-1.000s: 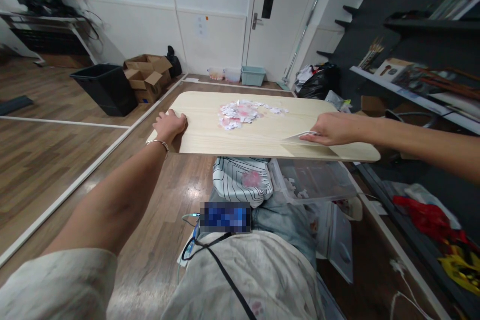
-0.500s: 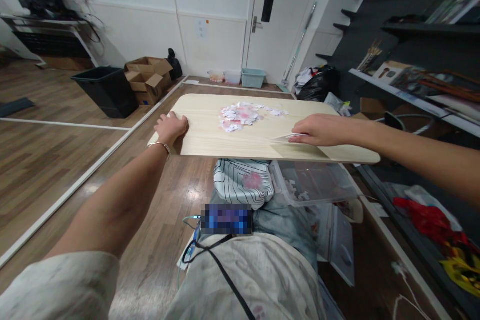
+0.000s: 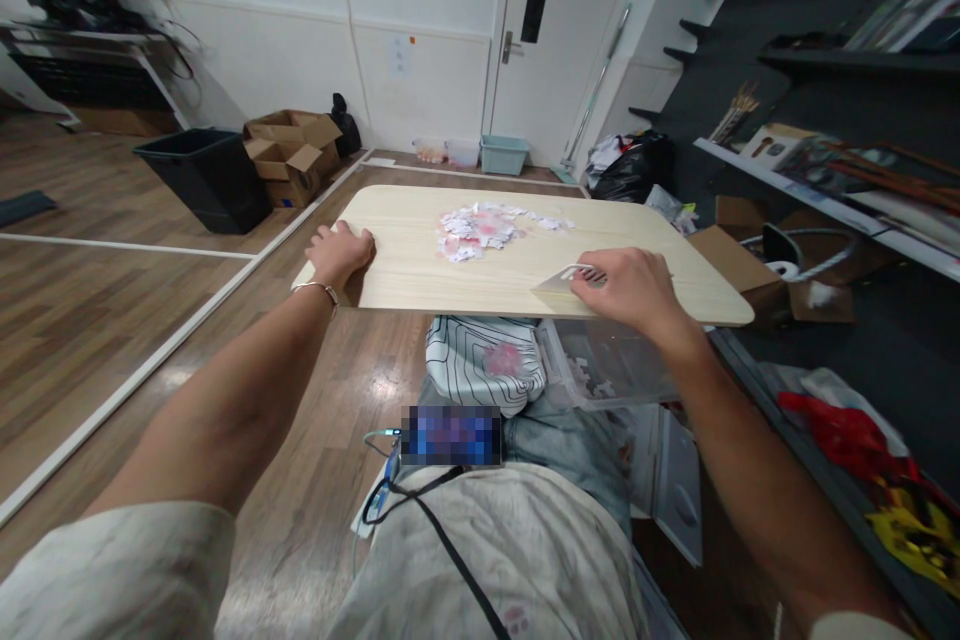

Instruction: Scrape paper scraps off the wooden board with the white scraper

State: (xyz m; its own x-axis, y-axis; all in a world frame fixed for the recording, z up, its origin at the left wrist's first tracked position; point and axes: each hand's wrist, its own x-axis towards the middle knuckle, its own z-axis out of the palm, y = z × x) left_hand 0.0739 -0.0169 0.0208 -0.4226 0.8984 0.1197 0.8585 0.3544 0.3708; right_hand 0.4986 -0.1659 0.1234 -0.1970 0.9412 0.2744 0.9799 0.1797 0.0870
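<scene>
A pale wooden board [image 3: 420, 285] with rounded corners lies level in front of me, above my lap. My left hand [image 3: 339, 255] grips its left edge, the thumb on top and the fingers over the side. Closed around a thin whitish scraper [image 3: 559, 278] with slots, my right hand [image 3: 626, 285] is over the right part of the board. The scraper's edge is tilted down at the board's surface. A pile of white and pink paper scraps [image 3: 480, 230] lies near the board's far middle, with a few scraps trailing right.
Below the board are a striped cushion-like bag [image 3: 480, 360] and a clear plastic bin [image 3: 630, 375]. A phone-like device [image 3: 450, 435] with cables sits on my lap. Dark shelves [image 3: 832, 100] stand right, a black bin [image 3: 206, 180] and cardboard boxes [image 3: 292, 150] left.
My right hand has turned, its wrist and forearm swinging down toward me, so more of the scraper's slotted face shows. My left hand stays at the board's edge; the scraps look unchanged.
</scene>
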